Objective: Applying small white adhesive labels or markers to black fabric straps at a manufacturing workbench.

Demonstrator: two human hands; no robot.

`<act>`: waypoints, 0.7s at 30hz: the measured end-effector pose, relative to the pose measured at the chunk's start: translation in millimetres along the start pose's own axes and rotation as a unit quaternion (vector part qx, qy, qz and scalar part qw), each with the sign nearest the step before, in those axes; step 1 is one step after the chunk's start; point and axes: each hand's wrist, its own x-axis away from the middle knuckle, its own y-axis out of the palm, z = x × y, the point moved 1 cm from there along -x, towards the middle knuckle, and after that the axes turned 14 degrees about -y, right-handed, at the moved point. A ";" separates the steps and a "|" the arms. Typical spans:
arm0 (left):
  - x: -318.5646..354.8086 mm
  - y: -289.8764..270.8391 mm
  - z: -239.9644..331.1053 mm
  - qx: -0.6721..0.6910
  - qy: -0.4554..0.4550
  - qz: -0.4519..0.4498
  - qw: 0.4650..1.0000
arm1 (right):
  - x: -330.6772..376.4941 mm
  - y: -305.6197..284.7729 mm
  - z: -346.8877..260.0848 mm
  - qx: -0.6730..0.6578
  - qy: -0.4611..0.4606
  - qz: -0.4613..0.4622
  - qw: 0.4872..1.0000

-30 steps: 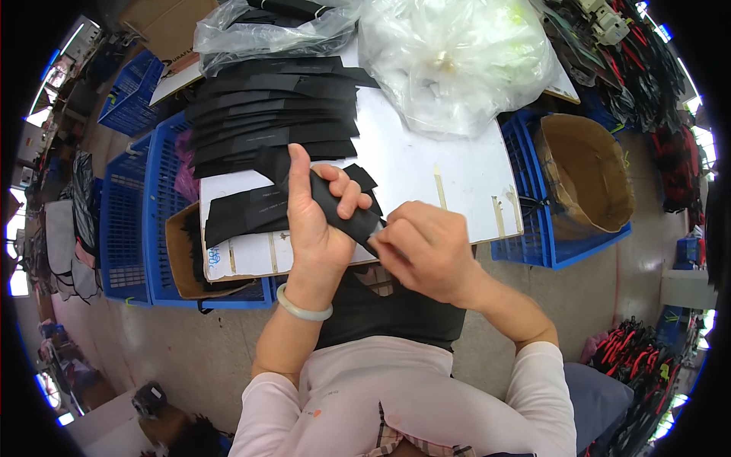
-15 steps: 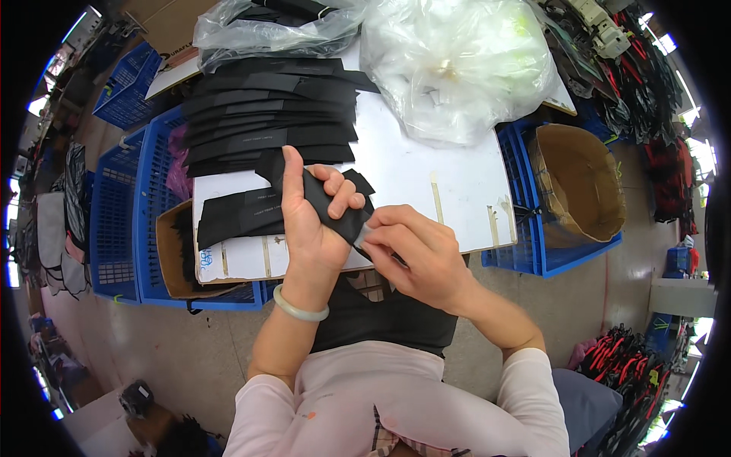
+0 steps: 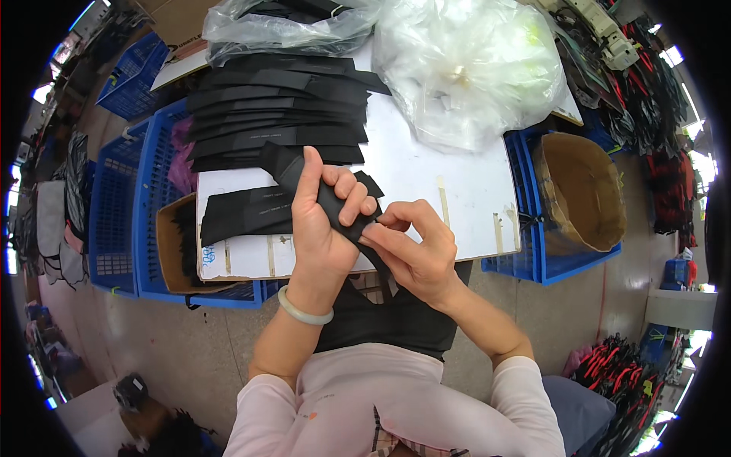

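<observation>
Black strip: a flat black band [image 3: 324, 194], cloth or webbing by the look of it, runs slantwise from far left to near right through both hands, above the near edge of the white board.
Left hand: the left hand [image 3: 324, 221] is closed around the strip, thumb up along its far side, fingers [image 3: 352, 199] curled over the top of it; a pale green bangle [image 3: 303, 311] sits on the wrist.
Right hand: the right hand [image 3: 411, 251] pinches the strip's near end between thumb and fingertips, just right of the left hand and touching it.
Board: a white board [image 3: 426, 190] serves as the work surface, laid across blue crates; strips of tape mark its right part.
Stack: a pile of like black strips [image 3: 274, 114] lies fanned on the far left part of the board, well apart from the hands; a few more strips [image 3: 244, 213] lie just left of the left hand.
Bags: a big clear plastic bag [image 3: 464, 68] sits on the far right of the board; a second clear bag with dark contents [image 3: 282, 27] lies beyond the stack.
Crates: blue plastic crates [image 3: 126, 206] stand on the left; one on the right [image 3: 533, 263] holds a brown paper-lined bin [image 3: 582, 194].
Box: a cardboard box [image 3: 171, 251] with black pieces sits in the left crate, partly under the board.
Clothing: pink sleeves [image 3: 525, 396] and a dark apron [image 3: 388, 320] fill the near part of the head view.
</observation>
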 end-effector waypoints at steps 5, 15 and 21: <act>0.8 -7.2 14.5 0.020 0.001 -0.012 1.000 | -7.0 -7.5 -6.0 0.067 -0.025 -0.075 0.995; 6.5 4.0 11.0 -0.032 0.050 -0.067 0.996 | -3.5 -6.0 -2.6 0.051 -0.017 -0.112 0.992; 23.4 16.4 -17.2 -0.255 0.187 -0.129 0.940 | 24.3 -1.2 9.5 -0.003 -0.063 -0.015 0.998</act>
